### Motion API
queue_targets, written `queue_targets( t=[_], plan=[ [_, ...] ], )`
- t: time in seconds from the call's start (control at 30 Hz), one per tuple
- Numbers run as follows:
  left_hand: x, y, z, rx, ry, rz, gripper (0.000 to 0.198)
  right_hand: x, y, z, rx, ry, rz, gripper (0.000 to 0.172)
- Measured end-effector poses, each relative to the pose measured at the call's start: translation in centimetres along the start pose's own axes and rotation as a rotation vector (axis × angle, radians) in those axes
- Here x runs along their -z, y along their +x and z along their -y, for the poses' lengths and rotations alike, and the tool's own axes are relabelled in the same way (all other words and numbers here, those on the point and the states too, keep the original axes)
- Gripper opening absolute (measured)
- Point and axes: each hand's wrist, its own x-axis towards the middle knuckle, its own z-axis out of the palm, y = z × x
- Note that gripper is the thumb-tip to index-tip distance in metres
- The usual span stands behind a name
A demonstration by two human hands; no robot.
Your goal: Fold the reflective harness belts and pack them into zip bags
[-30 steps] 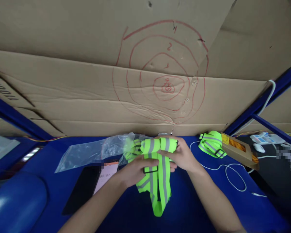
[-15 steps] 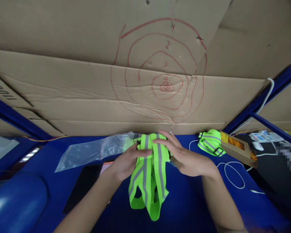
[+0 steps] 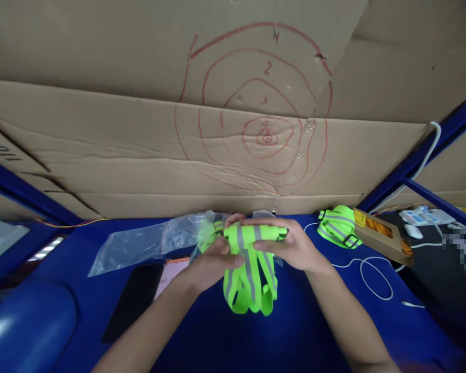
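Observation:
Both hands hold a neon-green reflective strap vest [image 3: 248,269] with grey stripes above the blue table [image 3: 303,326]. My left hand [image 3: 209,261] grips its left side with the thumb on top. Fingers of my right hand [image 3: 291,246] are wrapped over the rolled upper part. Loops of the strap hang down below both hands. A clear plastic bag [image 3: 147,243] lies just behind and to the left of the hands.
A second folded green strap bundle [image 3: 336,226] lies at the right next to a brown cardboard box [image 3: 384,238]. A white cable [image 3: 367,277] loops on the table. A black phone [image 3: 134,298] and a pink card lie at the left. A cardboard wall with red circles stands behind.
The hands have rolled the strap's upper part tighter, so the hanging loops are shorter than before. My right hand went from spread fingers to gripping the roll.

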Motion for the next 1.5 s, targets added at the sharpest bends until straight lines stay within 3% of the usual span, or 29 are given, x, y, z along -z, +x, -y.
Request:
queue_targets(
  t=[0.1,0.23,0.3,0.37,0.47,0.5,0.57,0.63,0.7,0.8,0.87,0.93,1.03,1.13,1.2,1.23,1.37,1.43,1.5],
  plan=[
    [0.1,-0.1,0.6,0.037,0.069,0.084,0.076,0.6,-0.4,0.4,0.088,-0.033,-0.025,0.042],
    [-0.3,-0.5,0.8,0.014,0.062,0.106,0.072,1.3,-0.3,-0.1,0.358,-0.275,0.182,0.051],
    [-0.6,-0.6,0.6,-0.016,-0.004,0.124,0.070,1.5,-0.3,-0.3,0.408,-0.455,0.215,0.055],
    [-0.9,-0.6,0.2,-0.042,-0.108,0.117,0.069,1.4,-0.4,-0.4,0.397,-0.601,0.230,0.059],
    [-0.9,-0.3,-0.6,-0.057,-0.185,-0.024,0.071,1.3,-0.7,0.0,0.320,-0.636,0.339,0.060],
    [-0.8,-0.3,-1.0,-0.050,-0.170,-0.063,0.079,1.3,-0.7,0.0,0.286,-0.584,0.403,0.067],
    [-0.4,-0.3,-1.5,-0.052,-0.088,-0.087,0.094,1.6,-0.6,-0.1,0.227,-0.416,0.450,0.099],
    [-0.2,-0.5,-1.8,-0.116,0.032,-0.062,0.101,1.9,-0.4,-0.7,0.151,-0.237,0.329,0.119],
    [-0.4,-0.8,-2.0,-0.238,0.146,-0.002,0.093,1.6,-0.1,-1.5,0.048,-0.088,0.193,0.115],
    [-1.2,-1.1,-1.9,-0.500,0.362,0.077,0.069,0.2,0.4,-2.3,-0.068,0.042,0.259,0.090],
    [-1.6,-1.1,-1.8,-0.734,0.553,0.046,0.055,-1.0,0.7,-2.5,-0.062,0.059,0.306,0.063],
    [-1.6,-1.0,-1.7,-0.882,0.663,0.000,0.049,-1.9,0.8,-2.4,-0.029,0.041,0.305,0.053],
    [-1.3,-0.8,-1.4,-0.885,0.625,-0.016,0.051,-2.7,0.7,-2.3,-0.015,0.052,0.281,0.058],
    [-1.3,-0.9,-1.2,-0.938,0.533,-0.047,0.054,-3.1,0.7,-2.5,0.035,0.093,0.178,0.047],
    [-1.3,-0.9,-1.3,-0.898,0.453,-0.049,0.064,-3.3,0.6,-2.6,0.087,0.088,0.093,0.041],
    [-1.3,-0.9,-1.3,-0.805,0.411,-0.028,0.071,-3.3,0.5,-2.7,0.100,0.086,0.041,0.039],
    [-1.0,-0.9,-1.2,-0.244,0.218,0.101,0.094,-2.6,0.1,-2.9,0.134,0.050,-0.153,0.032],
    [-1.0,-0.8,-0.9,-0.118,0.089,0.119,0.099,-1.8,-0.1,-2.7,0.195,-0.040,-0.137,0.037],
    [-1.3,-0.6,-0.6,-0.096,-0.034,0.105,0.101,-0.9,-0.1,-2.3,0.271,-0.172,-0.018,0.047]
  ],
)
